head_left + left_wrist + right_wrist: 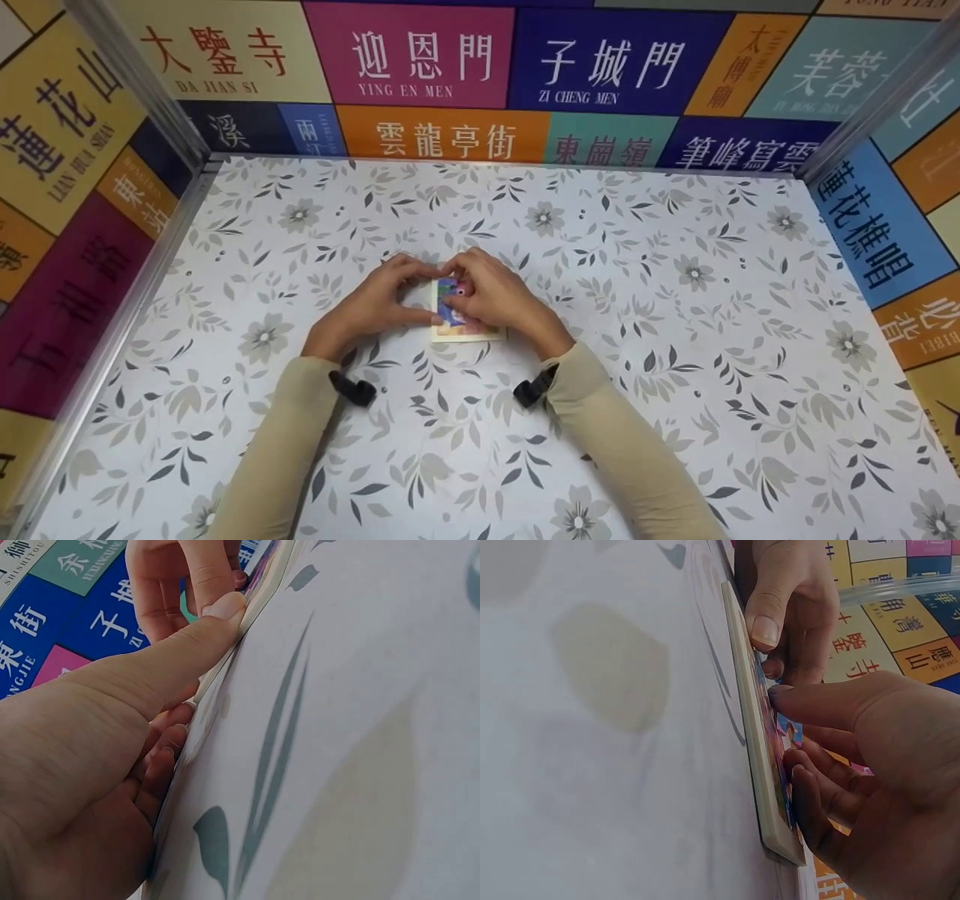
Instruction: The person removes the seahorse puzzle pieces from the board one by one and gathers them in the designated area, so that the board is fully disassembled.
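Several flat yellow, magenta and orange panels with Chinese lettering (pixel 75 285) at the left side. Next, a white floral covering with grey leaves (pixel 675 360), stretching across to the right side. At near left, a long beige fabric sleeve (pixel 274 450), slanting toward the middle, with a small black wrist device (pixel 356 390) at the cuff. Farther along, a bare left hand (pixel 379 300) in a narrow hold, thumb on the left edge of a small, flat rectangular board with pale rim and multicoloured picture (pixel 457 330), fingers curved toward the far left corner. Lies picture side up on the covering, between both hands. Beyond, along the far side, magenta, navy and orange lettered panels (pixel 412 56). To the right, a bare right hand (pixel 495 292), fingers bent over the picture, thumb and fingertips close together; cannot tell for certain of any loose piece between them. Then a second black wrist device (pixel 532 390), a second beige sleeve (pixel 630 450) and, at the right side, blue and orange lettered panels (pixel 862 225).
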The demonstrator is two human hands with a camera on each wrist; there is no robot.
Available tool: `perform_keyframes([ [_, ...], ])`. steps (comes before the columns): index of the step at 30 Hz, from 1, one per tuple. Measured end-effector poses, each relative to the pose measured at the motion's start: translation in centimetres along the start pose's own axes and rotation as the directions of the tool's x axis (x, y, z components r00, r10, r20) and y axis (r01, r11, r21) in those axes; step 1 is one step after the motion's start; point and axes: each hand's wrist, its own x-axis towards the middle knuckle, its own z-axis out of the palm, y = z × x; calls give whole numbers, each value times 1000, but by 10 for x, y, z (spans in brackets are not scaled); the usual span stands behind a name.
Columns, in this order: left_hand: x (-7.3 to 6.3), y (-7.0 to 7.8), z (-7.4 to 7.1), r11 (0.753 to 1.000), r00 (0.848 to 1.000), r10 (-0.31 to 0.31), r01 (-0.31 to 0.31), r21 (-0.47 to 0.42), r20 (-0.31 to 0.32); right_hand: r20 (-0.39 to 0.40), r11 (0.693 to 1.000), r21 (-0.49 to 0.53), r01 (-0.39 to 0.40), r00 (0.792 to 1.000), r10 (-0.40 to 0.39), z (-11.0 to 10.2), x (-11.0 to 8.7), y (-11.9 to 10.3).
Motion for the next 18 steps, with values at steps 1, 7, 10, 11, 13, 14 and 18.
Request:
perform_keyframes([
  [1, 0, 0, 0, 1000, 1000, -3, 3, 1, 0, 3, 1000, 5, 1, 1000, -1, 0, 0, 1],
  [7, 1, 0, 1, 1000, 1000, -12, 12, 4, -3, 52, 999, 43, 9, 999, -11, -5, -2, 2],
  [10, 1, 0, 1, 1000, 1000, -4, 4, 1, -5, 73, 998, 61, 13, 997, -17, -7, -2, 2],
  [11, 1, 0, 1, 1000, 1000, -1, 1, 2, -5, 74, 998, 65, 15, 997, -20, -7, -2, 2],
  [13, 1, -1, 0, 1000, 1000, 6, -6, 6, -5, 76, 998, 65, 18, 997, -23, -8, -1, 3],
  [14, 1, -1, 0, 1000, 1000, 8, -8, 8, -5, 75, 998, 64, 19, 997, -24, -8, -1, 3],
  [18, 1, -1, 0, 999, 1000, 27, -27, 19, -5, 70, 998, 53, 30, 997, -34, -8, 1, 5],
])
